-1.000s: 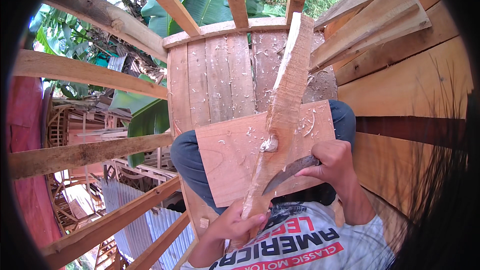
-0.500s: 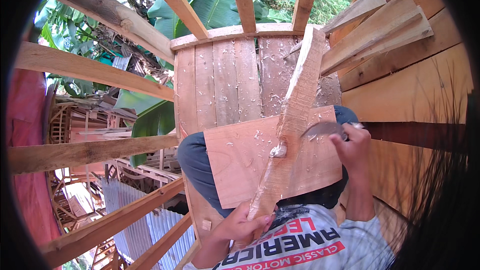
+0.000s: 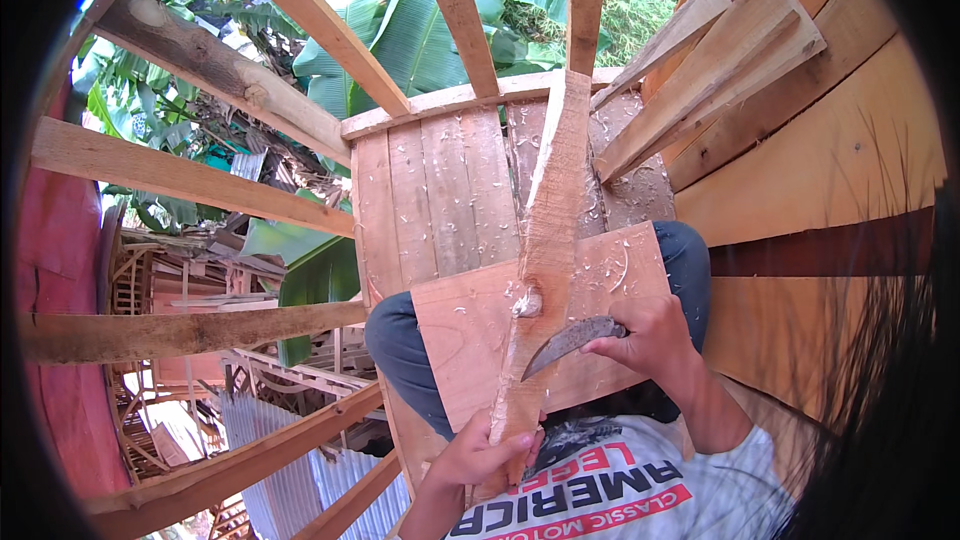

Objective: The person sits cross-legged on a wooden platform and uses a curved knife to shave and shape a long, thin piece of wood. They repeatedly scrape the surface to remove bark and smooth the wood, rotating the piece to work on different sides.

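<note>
My left hand (image 3: 488, 450) is closed round the near end of a long, rough piece of wood (image 3: 552, 210), which slants up and away from me. A pale knot bulges on its left edge, about halfway along. In my right hand (image 3: 655, 335) is a knife with a curved, dark blade (image 3: 572, 342); the handle is hidden in my fist. The blade's tip lies over the wood, between the knot and my left hand; whether it touches cannot be made out. Beneath the wood, a flat square board (image 3: 455, 325) rests across my lap.
Curled shavings lie on the board and on the plank floor (image 3: 400, 210) ahead. Several split wood pieces (image 3: 715, 70) lean at the far right by a plank wall (image 3: 820, 170). Upright slats (image 3: 190, 335) ring the left and far sides, with banana leaves and corrugated sheets beyond.
My right hand and the knife have come nearer to me, from beside the knot to below it. The wood's far end has swung left in the view, and the view itself has shifted.
</note>
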{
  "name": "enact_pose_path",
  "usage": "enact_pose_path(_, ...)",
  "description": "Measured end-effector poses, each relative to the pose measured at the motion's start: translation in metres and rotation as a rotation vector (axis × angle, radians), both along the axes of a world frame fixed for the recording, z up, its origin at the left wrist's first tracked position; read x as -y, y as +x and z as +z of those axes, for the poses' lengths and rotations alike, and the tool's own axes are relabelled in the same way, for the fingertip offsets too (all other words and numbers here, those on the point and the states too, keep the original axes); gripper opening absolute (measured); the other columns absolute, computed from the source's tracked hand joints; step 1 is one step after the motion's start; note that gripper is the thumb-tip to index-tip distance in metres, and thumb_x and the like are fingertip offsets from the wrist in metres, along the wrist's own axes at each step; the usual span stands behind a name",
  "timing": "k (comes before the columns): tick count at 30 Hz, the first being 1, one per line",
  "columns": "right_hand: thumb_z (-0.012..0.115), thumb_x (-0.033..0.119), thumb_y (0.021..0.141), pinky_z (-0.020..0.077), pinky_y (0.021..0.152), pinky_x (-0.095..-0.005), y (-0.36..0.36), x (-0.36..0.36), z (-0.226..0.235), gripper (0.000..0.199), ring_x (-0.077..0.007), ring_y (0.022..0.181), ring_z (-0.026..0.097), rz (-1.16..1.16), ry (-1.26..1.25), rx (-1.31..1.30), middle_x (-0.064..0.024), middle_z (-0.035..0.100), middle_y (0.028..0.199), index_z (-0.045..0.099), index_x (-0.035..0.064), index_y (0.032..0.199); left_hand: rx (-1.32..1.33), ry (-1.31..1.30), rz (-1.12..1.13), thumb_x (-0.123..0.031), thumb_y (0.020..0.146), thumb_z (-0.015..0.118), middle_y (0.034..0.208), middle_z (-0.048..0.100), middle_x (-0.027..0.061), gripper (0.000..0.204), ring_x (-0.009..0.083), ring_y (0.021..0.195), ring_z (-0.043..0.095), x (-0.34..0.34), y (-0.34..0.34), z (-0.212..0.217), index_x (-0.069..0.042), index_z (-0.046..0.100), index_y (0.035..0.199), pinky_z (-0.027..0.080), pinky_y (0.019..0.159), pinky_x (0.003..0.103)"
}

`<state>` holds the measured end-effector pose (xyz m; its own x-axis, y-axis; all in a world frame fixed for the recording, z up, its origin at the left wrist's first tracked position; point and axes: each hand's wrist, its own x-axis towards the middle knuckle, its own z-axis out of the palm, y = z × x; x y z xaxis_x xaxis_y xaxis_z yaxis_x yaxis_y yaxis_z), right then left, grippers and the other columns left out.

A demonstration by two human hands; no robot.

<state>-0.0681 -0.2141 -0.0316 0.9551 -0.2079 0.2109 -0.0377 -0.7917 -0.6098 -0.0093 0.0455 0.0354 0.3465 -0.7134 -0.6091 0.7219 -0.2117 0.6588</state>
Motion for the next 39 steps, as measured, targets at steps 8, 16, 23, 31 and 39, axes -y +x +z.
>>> enact_pose_path(8,0.075,0.059,0.069,0.046,0.049,-0.0387,0.007,0.03,-0.007,0.057,-0.0318,0.053,0.06,-0.152,-0.074,0.024,-0.0119,0.057,0.056,0.06,0.0053,0.06,-0.071,0.04,-0.102,-0.013,0.095,0.058,0.088,0.059,0.0053,0.029,0.0108,0.074,0.058,0.001,-0.002,-0.012,0.002,0.051,0.119,0.049,0.066,0.025)
enact_pose_path(16,0.076,0.056,0.072,0.0464,0.05,-0.041,-0.003,-0.002,-0.012,0.056,-0.033,0.052,0.059,0.018,0.118,-0.021,-0.0131,0.056,0.054,0.059,0.0048,0.057,-0.094,-0.112,-0.055,-0.014,0.095,0.059,0.088,0.059,0.0068,0.03,0.0129,0.074,0.059,-0.004,0.004,-0.028,0.003,0.051,0.12,0.049,0.067,0.027)
enact_pose_path(23,0.072,0.064,0.068,0.0455,0.05,-0.0394,0.006,0.022,-0.022,0.063,-0.033,0.054,0.059,-0.082,-0.042,-0.028,-0.0132,0.055,0.055,0.057,0.004,0.059,-0.036,0.134,-0.081,-0.024,0.091,0.061,0.086,0.056,0.0065,0.039,0.012,0.077,0.053,0.011,-0.002,-0.006,0.004,0.052,0.116,0.044,0.065,0.024)
enact_pose_path(31,0.069,0.065,0.073,0.0454,0.05,-0.04,0.007,0.008,-0.014,0.063,-0.0335,0.054,0.059,-0.084,0.04,-0.05,-0.013,0.054,0.054,0.058,0.0043,0.06,-0.175,-0.089,-0.028,-0.012,0.093,0.06,0.086,0.06,0.0069,0.03,0.0139,0.074,0.06,-0.003,0.003,-0.037,0.003,0.051,0.118,0.05,0.066,0.028)
enact_pose_path(39,0.073,0.061,0.07,0.0476,0.05,-0.0388,0.011,0.014,-0.014,0.057,-0.0328,0.054,0.06,-0.14,0.033,-0.066,-0.0116,0.056,0.055,0.06,0.0063,0.061,-0.108,-0.067,-0.089,-0.014,0.091,0.062,0.085,0.06,0.0089,0.035,0.0156,0.072,0.06,0.005,0.007,-0.032,0.004,0.05,0.119,0.05,0.067,0.03)
